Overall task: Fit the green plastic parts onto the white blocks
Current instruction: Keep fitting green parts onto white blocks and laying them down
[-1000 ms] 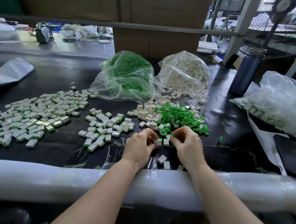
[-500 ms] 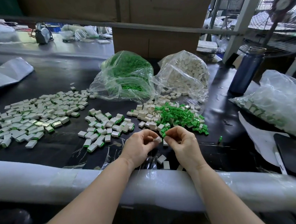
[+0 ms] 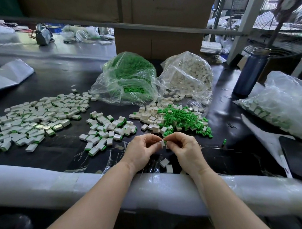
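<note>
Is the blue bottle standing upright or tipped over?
Upright: the blue bottle stands on its base on the table, cap on top.

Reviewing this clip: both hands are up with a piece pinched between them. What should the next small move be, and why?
Probably press the green part home into the white block. The left hand pinches the block, the right hand pinches the green part at its edge, and the two already meet above the table.

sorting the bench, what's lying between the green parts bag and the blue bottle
In the head view, the clear bag of white blocks lies between the bag of green parts and the blue bottle.
</note>
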Demonstrator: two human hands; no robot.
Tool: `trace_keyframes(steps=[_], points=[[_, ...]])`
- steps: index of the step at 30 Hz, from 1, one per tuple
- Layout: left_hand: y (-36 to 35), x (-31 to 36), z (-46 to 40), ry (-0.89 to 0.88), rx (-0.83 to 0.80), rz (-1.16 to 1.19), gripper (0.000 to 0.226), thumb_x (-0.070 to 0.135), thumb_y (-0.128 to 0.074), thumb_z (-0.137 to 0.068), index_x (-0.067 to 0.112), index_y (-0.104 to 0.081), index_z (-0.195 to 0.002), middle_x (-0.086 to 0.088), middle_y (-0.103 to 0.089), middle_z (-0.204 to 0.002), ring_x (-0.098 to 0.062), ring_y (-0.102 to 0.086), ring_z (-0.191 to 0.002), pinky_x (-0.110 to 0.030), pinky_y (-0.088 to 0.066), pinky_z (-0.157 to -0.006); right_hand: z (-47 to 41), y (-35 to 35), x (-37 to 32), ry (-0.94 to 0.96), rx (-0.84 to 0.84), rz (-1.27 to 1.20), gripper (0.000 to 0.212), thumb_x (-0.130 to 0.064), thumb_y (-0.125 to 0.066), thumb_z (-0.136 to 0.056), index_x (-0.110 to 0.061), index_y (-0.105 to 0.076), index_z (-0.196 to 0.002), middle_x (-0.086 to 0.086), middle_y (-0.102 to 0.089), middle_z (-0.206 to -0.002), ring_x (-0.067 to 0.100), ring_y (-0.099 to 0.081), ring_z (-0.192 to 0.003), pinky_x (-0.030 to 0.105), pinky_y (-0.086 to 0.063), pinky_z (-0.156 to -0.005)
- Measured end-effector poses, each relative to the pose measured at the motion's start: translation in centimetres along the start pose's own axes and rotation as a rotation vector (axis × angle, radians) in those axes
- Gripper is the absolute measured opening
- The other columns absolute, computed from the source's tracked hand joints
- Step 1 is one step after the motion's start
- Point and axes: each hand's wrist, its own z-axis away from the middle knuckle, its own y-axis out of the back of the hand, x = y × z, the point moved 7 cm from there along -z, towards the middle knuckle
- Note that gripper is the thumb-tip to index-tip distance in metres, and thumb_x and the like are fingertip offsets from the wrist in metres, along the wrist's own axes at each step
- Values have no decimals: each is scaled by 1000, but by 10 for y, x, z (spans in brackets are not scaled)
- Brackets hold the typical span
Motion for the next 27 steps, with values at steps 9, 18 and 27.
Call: trace_keyframes(steps=[9, 18, 27], points=[[-1, 6, 3, -40, 2, -88, 15, 9, -61, -88, 20, -71, -91, 9, -68, -78, -3, -62, -76, -12, -48, -78, 1, -3, -1, -35, -58, -1, 24, 3, -61, -84, -21, -59, -87, 2, -57, -73, 13, -51, -69, 28, -46, -69], [-4, 7, 4, -38, -23, -124, 12, 6, -64, -85, 11, -72, -92, 5, -66, -76, -7, -61, -74, -25, -51, -84, 2, -3, 1, -67, -75, -39, 27, 7, -62, -80, -20, -58, -77, 2, -55, -66, 9, -48, -61, 20, -43, -61], [-9, 16, 6, -117, -66, -252, 13, 5, -62, -86, 8, -72, -94, 5, -62, -80, -10, -58, -79, -19, -46, -84, 2, -3, 1, -67, -85, -45, 24, 6, -64, -79, -16, -60, -75, 13, -60, -70, 17, -51, -64, 29, -46, -62]])
